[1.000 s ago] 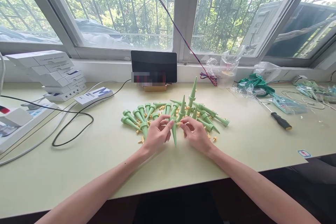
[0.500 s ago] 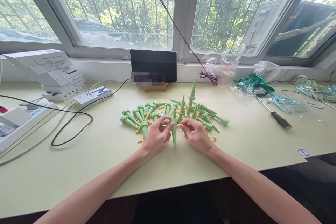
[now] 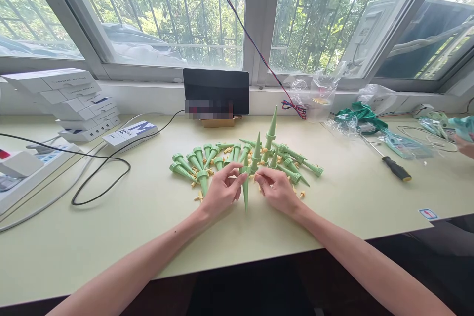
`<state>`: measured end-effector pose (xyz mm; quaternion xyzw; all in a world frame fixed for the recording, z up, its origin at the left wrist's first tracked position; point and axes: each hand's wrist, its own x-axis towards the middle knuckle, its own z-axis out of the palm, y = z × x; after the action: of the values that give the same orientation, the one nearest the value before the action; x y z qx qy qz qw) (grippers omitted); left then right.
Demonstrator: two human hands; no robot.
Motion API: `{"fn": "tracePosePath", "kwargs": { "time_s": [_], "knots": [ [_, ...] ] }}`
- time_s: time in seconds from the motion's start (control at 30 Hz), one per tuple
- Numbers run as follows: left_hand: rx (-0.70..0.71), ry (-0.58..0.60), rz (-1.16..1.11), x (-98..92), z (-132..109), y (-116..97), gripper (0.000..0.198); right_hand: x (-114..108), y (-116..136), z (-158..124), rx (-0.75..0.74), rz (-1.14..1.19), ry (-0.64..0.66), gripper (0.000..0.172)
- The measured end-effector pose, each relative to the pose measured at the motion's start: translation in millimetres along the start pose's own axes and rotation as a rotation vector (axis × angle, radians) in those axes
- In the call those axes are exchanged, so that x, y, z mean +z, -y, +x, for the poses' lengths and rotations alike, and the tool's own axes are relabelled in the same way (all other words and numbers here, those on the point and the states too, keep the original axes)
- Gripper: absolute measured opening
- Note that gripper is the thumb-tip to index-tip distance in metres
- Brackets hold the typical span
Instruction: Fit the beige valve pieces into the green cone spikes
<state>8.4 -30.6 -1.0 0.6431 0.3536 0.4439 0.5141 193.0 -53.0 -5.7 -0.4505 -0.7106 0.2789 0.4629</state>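
My left hand (image 3: 224,189) pinches a green plastic spike (image 3: 245,196) by its ribbed collar, with the long tip pointing down toward me. Close beside it, my right hand (image 3: 277,188) is closed, thumb and fingertips together on a small yellow plastic piece (image 3: 255,176) that is mostly hidden. Behind both hands lies a pile of similar green spikes (image 3: 202,177), some on their sides and a few standing point up, such as the tall spike (image 3: 272,128). Small yellow pieces (image 3: 302,194) are scattered among them.
A screwdriver (image 3: 396,168) and green plastic bags (image 3: 361,117) lie to the right. Another person's hand (image 3: 465,145) shows at the right edge. White boxes (image 3: 79,94), a power strip (image 3: 33,177) and a black cable (image 3: 118,158) are on the left; a dark screen (image 3: 217,90) stands behind.
Another person's hand with something light green has come into view at the far right. My hands stay nearly in place; the right fingertips have shifted slightly around the yellow piece.
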Motion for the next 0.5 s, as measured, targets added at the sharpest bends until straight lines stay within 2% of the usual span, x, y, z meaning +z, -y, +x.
{"fn": "tracePosePath", "kwargs": {
  "time_s": [0.27,0.5],
  "knots": [
    [0.007,0.014,-0.006,1.4,-0.4,-0.3,0.024,0.4,2.4,0.6,-0.010,-0.046,0.011,0.036],
    [0.003,0.016,-0.007,1.8,-1.4,-1.5,0.025,1.9,-1.0,0.4,-0.016,-0.074,0.022,0.039]
  ]
}}
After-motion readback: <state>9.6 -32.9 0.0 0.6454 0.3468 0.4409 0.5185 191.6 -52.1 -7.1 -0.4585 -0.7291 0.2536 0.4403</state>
